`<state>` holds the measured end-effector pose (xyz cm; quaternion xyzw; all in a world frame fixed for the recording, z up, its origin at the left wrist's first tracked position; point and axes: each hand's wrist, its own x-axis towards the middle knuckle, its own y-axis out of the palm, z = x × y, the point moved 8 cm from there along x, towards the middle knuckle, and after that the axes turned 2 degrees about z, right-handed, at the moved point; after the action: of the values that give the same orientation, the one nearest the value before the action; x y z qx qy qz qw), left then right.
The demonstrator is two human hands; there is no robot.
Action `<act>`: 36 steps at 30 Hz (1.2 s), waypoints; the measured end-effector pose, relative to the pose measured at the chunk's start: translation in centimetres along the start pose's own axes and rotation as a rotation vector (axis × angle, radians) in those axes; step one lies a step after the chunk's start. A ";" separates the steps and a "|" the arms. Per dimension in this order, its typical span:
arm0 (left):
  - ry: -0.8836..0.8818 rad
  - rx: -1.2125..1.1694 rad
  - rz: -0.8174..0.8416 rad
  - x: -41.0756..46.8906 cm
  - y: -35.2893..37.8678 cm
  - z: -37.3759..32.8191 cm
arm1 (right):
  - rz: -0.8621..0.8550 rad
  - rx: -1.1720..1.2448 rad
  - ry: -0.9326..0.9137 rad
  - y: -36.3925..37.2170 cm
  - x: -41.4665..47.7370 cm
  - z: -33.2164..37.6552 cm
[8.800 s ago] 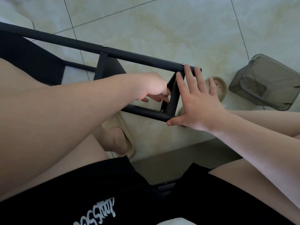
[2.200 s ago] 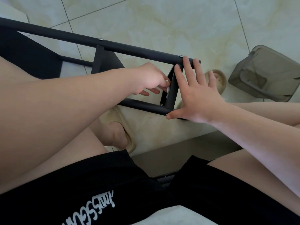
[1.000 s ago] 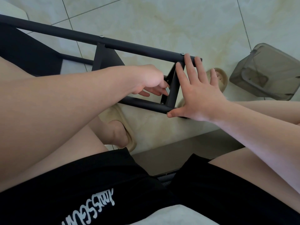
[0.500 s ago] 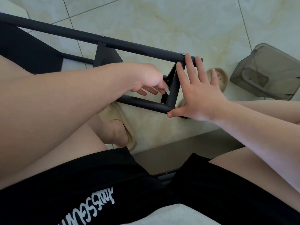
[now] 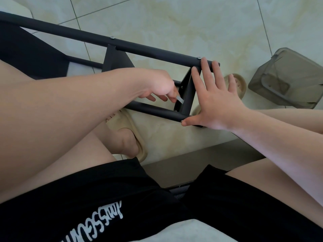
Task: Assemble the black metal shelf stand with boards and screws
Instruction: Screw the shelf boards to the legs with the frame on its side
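Left hand (image 5: 160, 86): fingers are curled round a small silver tool (image 5: 180, 99), which is pinched near its upper end.
Silver tool: the tip is set against the inner face of the short cross piece (image 5: 187, 95); its type cannot be told.
Right hand (image 5: 220, 102): held flat, fingers straight and spread, pressed on the end of the frame. The thumb lies on the near tube (image 5: 157, 111); the fingertips reach the far tube (image 5: 148, 48).
Shelf stand: laid on its side on the tiled floor (image 5: 174, 18), in front of the seated person's knees. Two long black tubes are joined by the cross piece.
Screws: one head (image 5: 198, 58) is seen on the far tube beside the right fingertips, another (image 5: 112, 37) further left.
Board (image 5: 117, 58): a black panel is seated between the tubes, partly hidden by the left forearm.
Surroundings: a grey translucent container (image 5: 288, 79) lies tilted at the right, apart from the stand.
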<state>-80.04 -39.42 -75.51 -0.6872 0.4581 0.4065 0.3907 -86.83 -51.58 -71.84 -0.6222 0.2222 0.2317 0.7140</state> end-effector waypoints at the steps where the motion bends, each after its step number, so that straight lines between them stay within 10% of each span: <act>1: 0.000 0.007 0.000 0.0 0.0 0.1 | -0.001 0.000 0.000 0.0 0.0 0.0; 36: 0.266 0.259 -0.144 -0.1 -1.2 -1.7 | -0.006 0.007 0.005 0.1 0.2 0.0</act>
<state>-78.55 -40.58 -74.62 -0.7098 0.5037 0.2209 0.4401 -86.74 -51.57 -71.99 -0.6207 0.2229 0.2274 0.7164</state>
